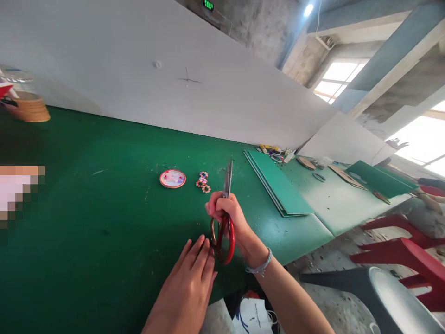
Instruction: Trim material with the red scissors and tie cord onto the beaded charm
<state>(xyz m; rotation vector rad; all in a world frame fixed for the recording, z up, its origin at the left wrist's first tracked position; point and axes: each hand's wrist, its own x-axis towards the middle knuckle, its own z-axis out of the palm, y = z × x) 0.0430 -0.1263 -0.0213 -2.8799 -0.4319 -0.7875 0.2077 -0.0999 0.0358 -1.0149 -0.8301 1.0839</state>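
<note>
My right hand (225, 208) is wrapped round a pair of scissors (228, 178) where the blades join the handles. The metal blades point away toward the white panel, and the large red handle loops hang back toward me. Flat on the green tabletop, just left of those loops, lies my left hand (194, 273) with its fingers stretched out and nothing visible in it. Beyond my hands sits a small oval dish (173, 178) with a red rim and a pale inside. Beside it are several small beaded rings (203, 182) in pink and orange.
A stack of green boards (278, 183) lies to the right, with a pile of small tools (273, 150) behind it. A clear jar with a tan base (33, 106) stands at far left. Red stools (413, 260) and a grey stool (385, 297) are off the table's right edge.
</note>
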